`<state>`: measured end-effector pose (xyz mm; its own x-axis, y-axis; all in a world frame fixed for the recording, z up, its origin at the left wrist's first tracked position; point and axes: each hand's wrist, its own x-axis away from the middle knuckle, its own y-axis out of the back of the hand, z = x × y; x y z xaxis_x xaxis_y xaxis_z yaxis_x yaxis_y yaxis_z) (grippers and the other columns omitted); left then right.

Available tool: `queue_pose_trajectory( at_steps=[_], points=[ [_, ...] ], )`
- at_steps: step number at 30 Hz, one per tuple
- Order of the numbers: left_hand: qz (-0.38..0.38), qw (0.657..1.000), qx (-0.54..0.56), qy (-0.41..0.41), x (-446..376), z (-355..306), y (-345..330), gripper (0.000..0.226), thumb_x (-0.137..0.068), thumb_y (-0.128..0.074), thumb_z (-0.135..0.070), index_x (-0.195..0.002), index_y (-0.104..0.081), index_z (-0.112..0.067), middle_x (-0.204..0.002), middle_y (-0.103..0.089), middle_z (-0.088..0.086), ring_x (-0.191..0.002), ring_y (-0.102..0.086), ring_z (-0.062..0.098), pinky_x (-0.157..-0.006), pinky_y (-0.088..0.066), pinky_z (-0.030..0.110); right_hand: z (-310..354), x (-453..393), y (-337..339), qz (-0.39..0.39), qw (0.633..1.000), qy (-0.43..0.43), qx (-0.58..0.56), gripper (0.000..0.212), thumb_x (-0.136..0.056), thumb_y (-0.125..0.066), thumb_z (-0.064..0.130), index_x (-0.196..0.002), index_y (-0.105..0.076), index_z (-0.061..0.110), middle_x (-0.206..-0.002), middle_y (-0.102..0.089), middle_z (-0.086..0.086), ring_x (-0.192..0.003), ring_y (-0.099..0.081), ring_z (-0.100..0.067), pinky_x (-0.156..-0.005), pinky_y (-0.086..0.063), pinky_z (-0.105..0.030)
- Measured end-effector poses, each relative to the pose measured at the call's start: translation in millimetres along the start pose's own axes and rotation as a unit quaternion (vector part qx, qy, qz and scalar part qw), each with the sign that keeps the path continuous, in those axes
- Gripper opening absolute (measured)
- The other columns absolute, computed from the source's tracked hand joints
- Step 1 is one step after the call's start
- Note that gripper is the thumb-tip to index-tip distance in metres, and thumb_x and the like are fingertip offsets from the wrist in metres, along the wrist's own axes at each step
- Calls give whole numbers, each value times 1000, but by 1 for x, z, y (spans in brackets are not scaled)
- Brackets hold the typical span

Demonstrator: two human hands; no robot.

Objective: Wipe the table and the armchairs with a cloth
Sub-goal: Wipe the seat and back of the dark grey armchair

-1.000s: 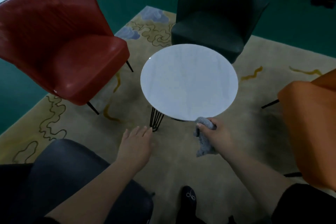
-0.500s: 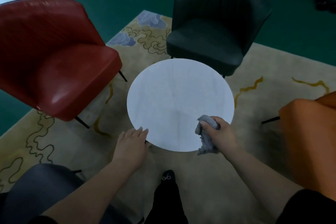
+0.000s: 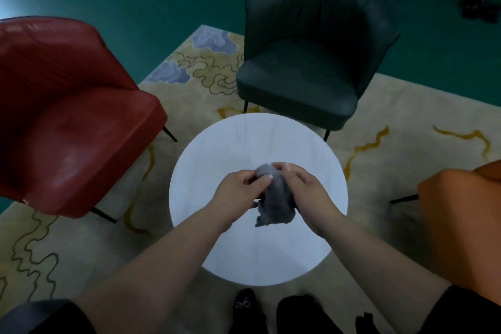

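Since 0.5 s ago the left hand (image 3: 242, 189) joined the right hand (image 3: 303, 189) over the table (image 3: 306, 149). Both pinched the cloth (image 3: 273, 202), which hung bunched between them, above the tabletop centre, equally near either hand.

Soft fuzzy grey cloth (image 3: 275, 198), smooth pale table (image 3: 244, 144) top, glossy red leather-like armchair (image 3: 70, 127) — dark green armchair (image 3: 303, 76) duller, woven-looking rug (image 3: 393, 106).

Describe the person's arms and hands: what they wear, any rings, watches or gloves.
Both forearms are bare from wrist to near the elbow. The left hand and right hand wear no gloves, and no ring, watch or bracelet shows. Dark, seemingly black sleeves end near the elbows, at the picture's bottom corners. The nails look short and unpainted.
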<state>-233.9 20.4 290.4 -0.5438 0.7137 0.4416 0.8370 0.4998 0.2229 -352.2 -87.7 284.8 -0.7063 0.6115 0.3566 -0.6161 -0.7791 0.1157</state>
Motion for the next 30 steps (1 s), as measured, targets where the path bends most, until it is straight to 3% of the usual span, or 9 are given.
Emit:
queue_pose_trajectory(
  at_steps=[5,9,11,14,17,20,25,27,30],
  points=[
    [-31,999,15,0,-32,-10,-9,13,-85,-67,-29,-96,-67,-35,-91,-70,-15,-83,-67,4,-66,-55,18,4,-37,24,38,999,-7,-15,28,-96,-51,28,-119,-55,43,-125,-58,8,-114,-55,-14,-96,-49,-36],
    [-87,996,9,16,-59,-16,-19,13,-84,-68,-19,-86,-69,-32,-83,-71,-10,-84,-67,11,-74,-56,27,0,-75,55,107,993,-33,27,49,-85,-68,23,-128,-50,39,-124,-58,6,-113,-56,-14,-93,-52,-35],
    [-118,992,11,35,-72,-16,-26,9,-83,-68,-20,-84,-70,-28,-80,-71,-7,-80,-67,12,-73,-56,30,0,-96,71,125,989,-36,66,44,-79,-74,24,-119,-59,32,-112,-64,9,-102,-61,-10,-85,-56,-30],
    [-140,988,28,62,-88,-14,-42,2,-84,-67,-22,-82,-68,-23,-78,-71,-3,-75,-66,12,-74,-55,36,-3,-124,91,151,983,-21,105,12,-77,-75,28,-87,-69,28,-77,-70,15,-70,-65,2,-54,-51,-15],
    [-164,983,28,81,-101,-10,-59,6,-85,-66,-23,-80,-66,-19,-76,-68,2,-71,-61,14,-76,-54,42,-11,-146,104,168,975,4,146,7,-80,-72,32,-82,-66,28,-73,-68,13,-66,-61,3,-50,-43,-9],
    [-193,974,63,95,-110,-7,-72,6,-85,-66,-21,-83,-66,-16,-79,-69,6,-78,-66,24,-77,-56,47,-16,-160,112,208,962,-1,176,23,-76,-76,33,-93,-60,28,-88,-65,11,-81,-61,-4,-56,-46,-9],
    [-243,945,175,134,-111,-2,-86,7,-89,-62,-15,-88,-63,-8,-86,-69,11,-85,-68,28,-72,-59,47,-26,-162,101,246,957,-12,156,97,-68,-83,30,-137,-18,51,-119,-43,17,-106,-51,-6,-79,-51,-16],
    [-233,935,224,143,-111,1,-88,8,-91,-60,-14,-92,-61,-6,-91,-69,14,-86,-69,26,-72,-59,43,-31,-160,90,264,955,-15,136,98,-70,-82,29,-136,-15,58,-121,-40,20,-106,-51,-5,-80,-51,-20],
    [-218,927,271,143,-112,7,-80,12,-92,-60,-13,-99,-63,-5,-95,-70,12,-88,-70,22,-72,-58,35,-40,-162,75,272,957,-13,100,76,-74,-79,26,-125,-34,60,-113,-50,24,-90,-60,7,-61,-50,-11]
  ],
)
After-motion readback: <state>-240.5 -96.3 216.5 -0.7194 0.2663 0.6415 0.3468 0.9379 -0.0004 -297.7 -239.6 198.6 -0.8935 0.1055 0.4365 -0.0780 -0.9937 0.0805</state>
